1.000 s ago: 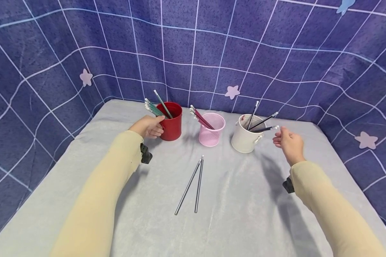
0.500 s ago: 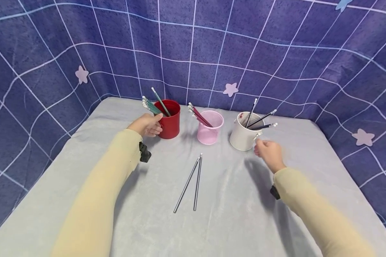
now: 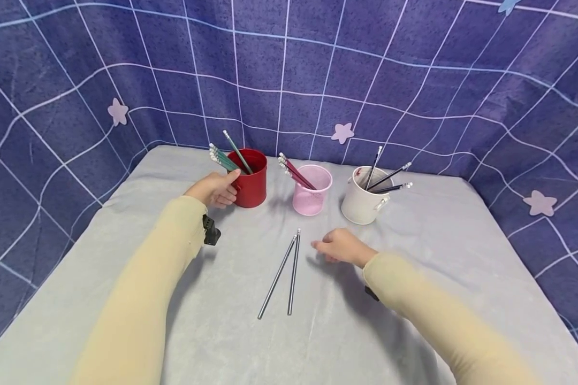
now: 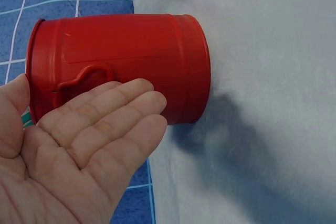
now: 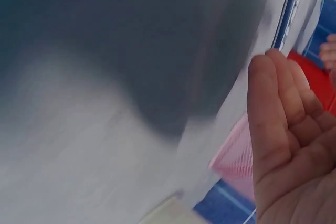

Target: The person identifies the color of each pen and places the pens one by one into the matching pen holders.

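My left hand point(image 3: 215, 190) is at the left side of a red metal cup point(image 3: 254, 190). In the left wrist view its fingers extend along the cup wall by the small loop handle point(image 4: 86, 75), the thumb up at the rim. White-tipped green pencils point(image 3: 225, 160) stand in that cup. My right hand point(image 3: 343, 246) hovers palm down over the grey cloth, holding nothing; in the right wrist view its fingers point(image 5: 268, 114) are nearly straight. Just left of its fingertips lie two dark pencils, a left one point(image 3: 276, 277) and a right one point(image 3: 294, 272), eraser ends close together.
Behind the pencils stands a pink mesh cup point(image 3: 309, 202) with several crimson pencils point(image 3: 296, 174). Right of it is a white bucket point(image 3: 358, 206) holding three black pencils point(image 3: 387, 176). A blue gridded curtain point(image 3: 289, 64) hangs along the back and sides.
My right hand has swung left, from beside the black pencils' ends past the white bucket to near the loose pencils. My left hand stays by the red cup.
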Demonstrator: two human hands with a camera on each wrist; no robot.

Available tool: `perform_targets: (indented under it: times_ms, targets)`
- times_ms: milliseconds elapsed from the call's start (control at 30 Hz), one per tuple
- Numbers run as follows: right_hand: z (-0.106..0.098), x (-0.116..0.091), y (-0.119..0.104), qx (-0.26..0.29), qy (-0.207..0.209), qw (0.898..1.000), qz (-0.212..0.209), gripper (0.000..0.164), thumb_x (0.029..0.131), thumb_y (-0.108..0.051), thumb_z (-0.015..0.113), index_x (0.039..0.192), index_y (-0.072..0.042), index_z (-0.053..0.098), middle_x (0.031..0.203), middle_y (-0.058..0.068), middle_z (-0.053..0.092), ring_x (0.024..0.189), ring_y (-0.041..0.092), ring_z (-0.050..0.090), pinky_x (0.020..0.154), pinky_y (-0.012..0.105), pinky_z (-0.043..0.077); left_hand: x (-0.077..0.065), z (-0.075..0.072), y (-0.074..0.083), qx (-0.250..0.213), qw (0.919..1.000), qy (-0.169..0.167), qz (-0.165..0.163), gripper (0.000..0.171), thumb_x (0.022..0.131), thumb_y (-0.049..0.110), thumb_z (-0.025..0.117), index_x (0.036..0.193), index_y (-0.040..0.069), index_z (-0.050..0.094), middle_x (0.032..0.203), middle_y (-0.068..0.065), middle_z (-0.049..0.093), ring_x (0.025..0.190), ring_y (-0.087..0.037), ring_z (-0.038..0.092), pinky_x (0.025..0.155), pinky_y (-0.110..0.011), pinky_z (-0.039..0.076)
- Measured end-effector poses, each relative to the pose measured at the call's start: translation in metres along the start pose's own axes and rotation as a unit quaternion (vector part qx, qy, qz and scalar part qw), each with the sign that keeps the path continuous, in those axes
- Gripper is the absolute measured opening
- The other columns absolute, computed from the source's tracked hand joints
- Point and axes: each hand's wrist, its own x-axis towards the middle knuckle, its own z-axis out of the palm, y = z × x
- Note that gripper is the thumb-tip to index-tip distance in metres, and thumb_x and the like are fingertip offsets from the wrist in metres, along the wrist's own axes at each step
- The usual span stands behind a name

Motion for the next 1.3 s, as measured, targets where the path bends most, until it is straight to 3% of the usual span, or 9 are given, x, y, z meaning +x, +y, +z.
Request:
perform_targets:
  times_ms: [300, 533, 867, 1100, 1300]
  targets:
    - [0.019, 0.010, -0.013, -0.049, -0.029, 0.997, -0.052, 0.043, 0.090, -0.026, 0.058, 0.050, -0.010, 0.056, 0.042, -0.009, 0.047, 0.041, 0.003, 0.042, 0.050, 0.022, 0.040, 0.000, 0.005, 0.000, -0.003, 1.0000, 0.004, -0.003, 0.077, 0.100, 0.053, 0.021, 0.134, -0.015, 0.038, 0.139, -0.031, 0.042, 0.128, -0.039, 0.044, 0.106, -0.044, 0.036]
    - [0.022, 0.014, -0.016, -0.048, -0.035, 0.998, -0.028, 0.041, 0.089, -0.023, 0.058, 0.050, -0.011, 0.054, 0.041, -0.010, 0.044, 0.038, 0.002, 0.042, 0.047, 0.021, 0.037, -0.001, 0.005, -0.002, -0.002, 0.9999, 0.008, -0.005, 0.076, 0.100, 0.052, 0.020, 0.133, -0.015, 0.037, 0.139, -0.032, 0.042, 0.127, -0.040, 0.044, 0.106, -0.045, 0.035]
    - [0.033, 0.022, -0.038, -0.063, -0.034, 0.997, 0.030, 0.043, 0.086, -0.020, 0.062, 0.047, -0.015, 0.045, 0.037, -0.007, 0.041, 0.036, 0.007, 0.039, 0.043, 0.022, 0.032, 0.000, 0.006, 0.001, 0.009, 0.9999, 0.009, -0.003, 0.075, 0.101, 0.050, 0.020, 0.131, -0.015, 0.038, 0.138, -0.031, 0.044, 0.127, -0.040, 0.044, 0.106, -0.045, 0.036]
    - [0.039, 0.025, -0.038, -0.036, -0.035, 0.996, 0.073, 0.040, 0.086, -0.017, 0.060, 0.048, -0.014, 0.047, 0.038, -0.005, 0.042, 0.035, 0.007, 0.040, 0.039, 0.021, 0.033, 0.002, 0.007, 0.002, 0.001, 1.0000, 0.001, -0.005, 0.075, 0.101, 0.050, 0.020, 0.134, -0.015, 0.035, 0.139, -0.031, 0.042, 0.129, -0.040, 0.043, 0.107, -0.045, 0.034]
    - [0.040, 0.028, -0.035, -0.023, -0.053, 0.996, 0.069, 0.041, 0.086, -0.017, 0.061, 0.049, -0.014, 0.045, 0.038, -0.006, 0.040, 0.035, 0.007, 0.038, 0.039, 0.020, 0.032, 0.001, 0.007, 0.002, 0.000, 0.9999, 0.008, -0.006, 0.074, 0.101, 0.050, 0.020, 0.133, -0.015, 0.037, 0.138, -0.031, 0.044, 0.128, -0.040, 0.044, 0.106, -0.045, 0.035]
